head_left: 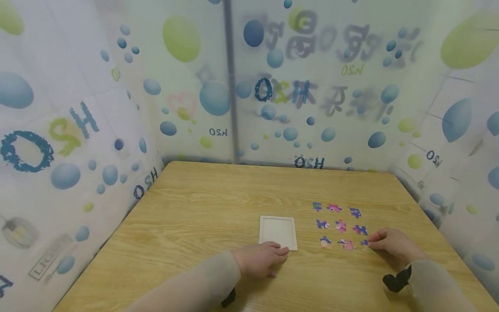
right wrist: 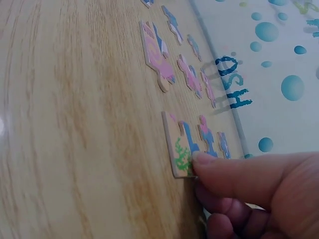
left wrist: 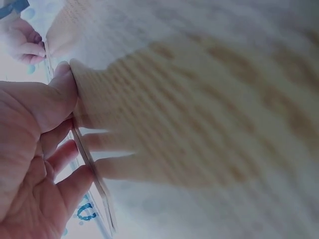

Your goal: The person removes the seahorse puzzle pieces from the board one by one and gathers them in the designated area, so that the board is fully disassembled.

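My left hand (head_left: 260, 259) rests at the near edge of a pale wooden puzzle tray (head_left: 278, 229), fingertips touching its rim. In the left wrist view the fingers (left wrist: 75, 186) lie loosely bent along the tray's thin edge. My right hand (head_left: 395, 243) pinches a corner jigsaw piece (right wrist: 180, 149) between thumb and fingers. This piece shows green weed, blue and tan, and stays low at the tabletop. It belongs to the near right of several spread pieces, among them a pink piece (head_left: 346, 245) beside it and a purple piece (head_left: 360, 229) behind it.
Loose jigsaw pieces lie in rows right of the tray, including a pink one (head_left: 334, 208) at the back. The wooden table (head_left: 195, 203) meets a printed curtain (head_left: 187, 130) at its far edge, with more curtain on both sides.
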Action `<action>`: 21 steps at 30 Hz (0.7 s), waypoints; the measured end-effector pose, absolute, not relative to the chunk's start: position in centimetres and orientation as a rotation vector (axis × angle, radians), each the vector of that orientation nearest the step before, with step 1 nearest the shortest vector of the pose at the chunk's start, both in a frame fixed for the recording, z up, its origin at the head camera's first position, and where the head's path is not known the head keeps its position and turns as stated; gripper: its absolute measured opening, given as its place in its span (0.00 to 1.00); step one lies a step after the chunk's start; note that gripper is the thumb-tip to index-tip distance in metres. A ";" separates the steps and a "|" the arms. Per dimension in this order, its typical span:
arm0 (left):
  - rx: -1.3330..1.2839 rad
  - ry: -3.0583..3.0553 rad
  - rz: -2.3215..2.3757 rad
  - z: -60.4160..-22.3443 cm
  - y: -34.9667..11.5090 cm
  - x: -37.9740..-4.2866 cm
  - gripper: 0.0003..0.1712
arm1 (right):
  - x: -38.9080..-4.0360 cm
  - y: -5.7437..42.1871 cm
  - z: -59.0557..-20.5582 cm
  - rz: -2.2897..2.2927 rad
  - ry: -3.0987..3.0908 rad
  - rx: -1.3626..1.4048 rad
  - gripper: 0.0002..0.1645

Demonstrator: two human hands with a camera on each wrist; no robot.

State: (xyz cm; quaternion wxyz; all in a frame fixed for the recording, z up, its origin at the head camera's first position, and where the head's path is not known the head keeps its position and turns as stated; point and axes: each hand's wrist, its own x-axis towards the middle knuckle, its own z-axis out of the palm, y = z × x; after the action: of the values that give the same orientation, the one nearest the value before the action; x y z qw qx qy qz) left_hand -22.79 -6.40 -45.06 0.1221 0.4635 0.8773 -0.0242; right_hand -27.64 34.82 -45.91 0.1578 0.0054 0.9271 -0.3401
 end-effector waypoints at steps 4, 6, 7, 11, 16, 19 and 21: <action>1.368 2.569 -0.051 -44.9 -6.2 -22.9 0.33 | -27.6 34.9 -45.9 -1.025 2.606 0.045 0.18; 1.360 2.572 -0.025 -44.8 -6.1 -23.0 0.33 | -27.4 34.9 -45.7 -1.054 2.587 0.055 0.19; 1.356 2.574 -0.015 -44.8 -6.0 -23.0 0.33 | -27.3 34.9 -45.6 -1.080 2.575 0.065 0.19; 1.339 2.573 -0.002 -44.8 -5.9 -23.0 0.34 | -26.5 34.7 -45.3 -1.219 2.525 0.106 0.19; 1.369 2.568 -0.033 -45.0 -5.9 -22.9 0.33 | -26.0 34.4 -45.1 -1.225 2.555 0.075 0.19; 1.397 2.568 -0.045 -45.1 -6.0 -22.8 0.33 | -26.1 34.4 -45.0 -1.097 2.629 0.022 0.19; 1.415 2.573 -0.055 -45.2 -6.1 -22.9 0.33 | -26.1 34.3 -44.9 -1.053 2.644 0.028 0.19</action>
State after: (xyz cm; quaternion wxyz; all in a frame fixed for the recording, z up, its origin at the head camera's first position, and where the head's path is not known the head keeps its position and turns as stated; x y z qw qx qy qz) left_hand -22.86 -6.06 -45.18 0.1024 0.4793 0.8715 -0.0185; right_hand -26.13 34.28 -44.93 0.1473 0.0096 0.9189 -0.3659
